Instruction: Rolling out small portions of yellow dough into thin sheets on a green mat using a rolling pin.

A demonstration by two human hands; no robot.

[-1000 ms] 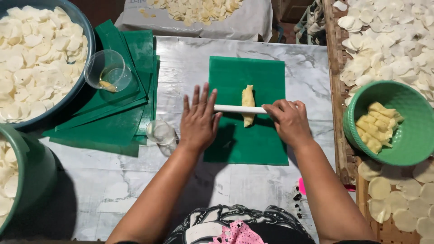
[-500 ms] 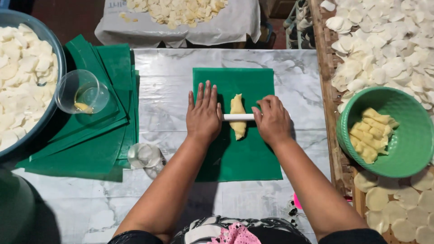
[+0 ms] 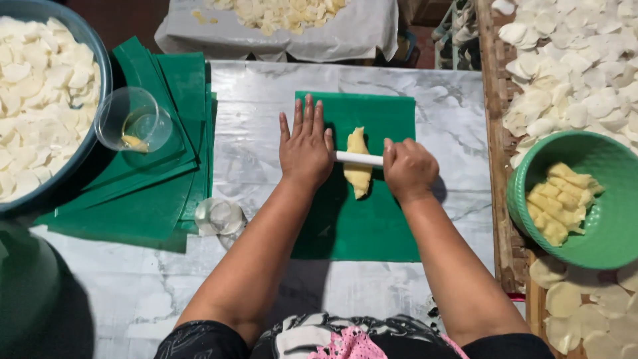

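A long yellow piece of dough (image 3: 357,170) lies on a green plastic sheet (image 3: 362,219) spread on the marble table. A thin white rolling pin (image 3: 359,158) rests across the dough. My left hand (image 3: 305,147) lies flat with fingers spread over the pin's left end. My right hand (image 3: 408,169) is curled over the pin's right end. Both hands press the pin onto the dough.
A stack of green sheets (image 3: 143,173) lies to the left with a clear cup (image 3: 133,121) on it. A big bowl of white rounds (image 3: 41,100) sits far left. At right stand a green bowl of yellow dough pieces (image 3: 577,199) and a tray of flat white rounds (image 3: 571,66).
The pin and both hands have stayed on the dough, rolling slightly over it. The camera view shifted a little; the dough looks somewhat longer.
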